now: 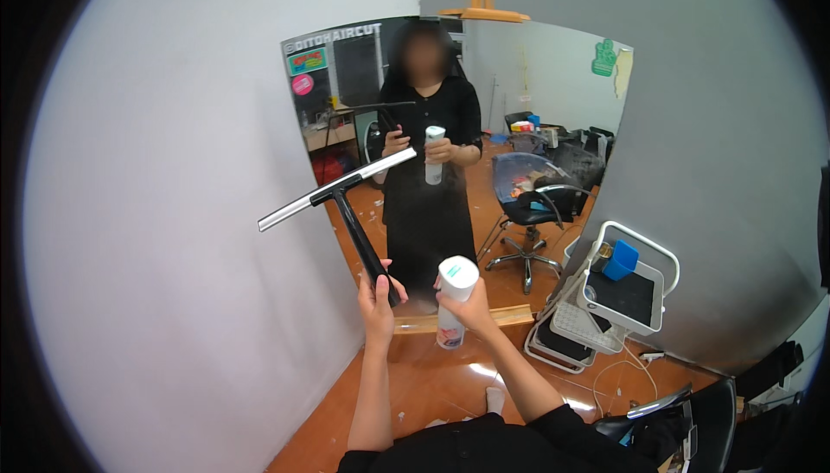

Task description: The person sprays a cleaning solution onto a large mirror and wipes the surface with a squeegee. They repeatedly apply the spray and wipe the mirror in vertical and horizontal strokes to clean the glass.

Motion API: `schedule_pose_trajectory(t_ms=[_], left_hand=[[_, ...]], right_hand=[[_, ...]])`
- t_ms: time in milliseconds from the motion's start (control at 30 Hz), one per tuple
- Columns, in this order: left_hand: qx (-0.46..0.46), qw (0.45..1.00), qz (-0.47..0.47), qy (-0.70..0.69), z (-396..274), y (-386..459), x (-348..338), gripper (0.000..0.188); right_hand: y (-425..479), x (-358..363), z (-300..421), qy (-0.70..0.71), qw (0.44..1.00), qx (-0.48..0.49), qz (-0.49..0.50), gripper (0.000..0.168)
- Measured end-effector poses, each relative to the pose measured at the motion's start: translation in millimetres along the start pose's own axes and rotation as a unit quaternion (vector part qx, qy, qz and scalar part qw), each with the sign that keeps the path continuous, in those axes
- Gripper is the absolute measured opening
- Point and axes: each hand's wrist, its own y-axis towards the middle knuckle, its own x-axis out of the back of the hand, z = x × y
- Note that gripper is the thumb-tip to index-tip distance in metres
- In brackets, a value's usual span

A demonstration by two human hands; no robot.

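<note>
My left hand [379, 298] grips the black handle of a squeegee [360, 230], its long silver blade tilted up to the right in front of the white wall and the mirror's left part. Beside it, my right hand [470, 307] is closed round a white spray bottle [458, 278] with a translucent lower body. Both hands are in front of the large mirror [441, 213], which shows a person in black clothing holding the same two things. Stickers and lettering mark the mirror's upper corners. A hazy patch shows on the glass near the bottle's reflection.
The mirror stands on a wooden easel [512, 315] in the corner between a white wall [162, 181] and a grey wall [700, 149]. At right is a tiered white trolley [655, 327] with a blue container [621, 260]. A cable [616, 364] trails over the floor near a black chair [713, 414].
</note>
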Motion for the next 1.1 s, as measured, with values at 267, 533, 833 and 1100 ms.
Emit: schedule_pose_trajectory(t_ms=[267,533,833,1100], left_hand=[[-0.008,0.999,-0.037,0.008,-16,-12,52,0.032],[-0.012,0.997,-0.074,0.02,-25,-18,79,0.034],[-0.024,0.996,-0.089,0.02,-22,-13,74,0.032],[-0.001,1.0,-0.021,-0.021,1,2,21,0.035]], right_hand=[[9,-63,1,-0.042,0.998,0.027,0.029,0.027],[41,-101,19,-0.055,0.987,0.141,-0.059,0.022],[29,-75,-14,0.012,0.987,0.024,-0.157,0.021],[25,5,-24,-0.099,0.99,0.017,-0.102,0.027]])
